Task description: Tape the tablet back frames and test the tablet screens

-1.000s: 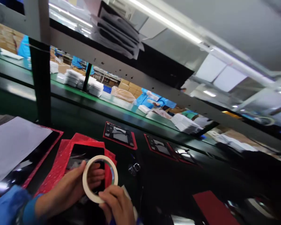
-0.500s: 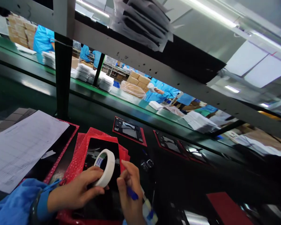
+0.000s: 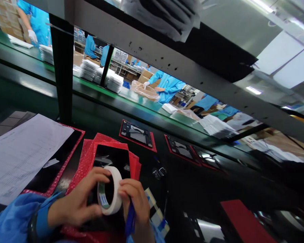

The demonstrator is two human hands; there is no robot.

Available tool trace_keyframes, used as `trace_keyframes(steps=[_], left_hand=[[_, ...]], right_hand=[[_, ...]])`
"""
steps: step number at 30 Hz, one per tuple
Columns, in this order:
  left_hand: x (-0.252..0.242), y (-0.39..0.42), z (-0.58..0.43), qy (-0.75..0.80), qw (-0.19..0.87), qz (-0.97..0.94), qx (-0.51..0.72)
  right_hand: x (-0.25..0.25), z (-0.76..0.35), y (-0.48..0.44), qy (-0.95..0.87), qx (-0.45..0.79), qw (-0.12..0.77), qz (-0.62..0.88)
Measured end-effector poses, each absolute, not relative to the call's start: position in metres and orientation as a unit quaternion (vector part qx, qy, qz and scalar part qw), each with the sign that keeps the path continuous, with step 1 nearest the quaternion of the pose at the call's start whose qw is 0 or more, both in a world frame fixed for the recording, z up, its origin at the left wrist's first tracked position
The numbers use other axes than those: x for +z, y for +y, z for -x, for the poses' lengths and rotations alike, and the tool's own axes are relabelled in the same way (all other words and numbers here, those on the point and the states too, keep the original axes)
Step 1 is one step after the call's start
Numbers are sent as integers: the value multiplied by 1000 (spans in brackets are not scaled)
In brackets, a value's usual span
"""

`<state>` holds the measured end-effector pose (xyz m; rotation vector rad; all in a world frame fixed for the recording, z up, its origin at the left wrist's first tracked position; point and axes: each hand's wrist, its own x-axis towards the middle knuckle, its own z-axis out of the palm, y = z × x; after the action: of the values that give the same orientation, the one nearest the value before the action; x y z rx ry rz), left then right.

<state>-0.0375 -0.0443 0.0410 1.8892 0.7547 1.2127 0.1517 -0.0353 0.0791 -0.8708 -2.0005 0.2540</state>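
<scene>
Tape roll (image 3: 117,192): was pinched in left hand (image 3: 77,200)'s grip; right hand (image 3: 138,199) touched its right side, grip unclear; black panel (image 3: 119,158) lay below.

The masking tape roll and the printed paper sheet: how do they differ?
The masking tape roll is a thick ring; the printed paper sheet is flat. The roll is between the left hand and the right hand; the sheet lies partly over a black panel. The roll is smaller than the sheet. Both look whitish.
</scene>
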Motion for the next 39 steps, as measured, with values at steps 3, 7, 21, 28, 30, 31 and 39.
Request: trace_keyframes(steps=[3, 7, 21, 28, 30, 31, 39], left_hand=[[45, -38, 43, 376, 367, -672, 522], [52, -28, 46, 347, 556, -663, 361], [77, -41, 41, 436, 150, -815, 349], [58, -34, 28, 415, -9, -845, 337], [56, -33, 26, 411, 0, -850, 330], [56, -34, 26, 411, 15, -852, 325], [58, -37, 23, 451, 112, -819, 337]], right_hand=[[85, -146, -38, -852, 115, 425, 284], [87, -142, -38, -858, 136, 427, 252], [76, -173, -45, -773, 88, 493, 390], [71, -155, -31, -728, 259, 439, 458], [73, -151, -29, -741, 257, 415, 461], [74, -149, -28, -751, 256, 402, 456], [67, -146, -35, -824, 79, 387, 407]])
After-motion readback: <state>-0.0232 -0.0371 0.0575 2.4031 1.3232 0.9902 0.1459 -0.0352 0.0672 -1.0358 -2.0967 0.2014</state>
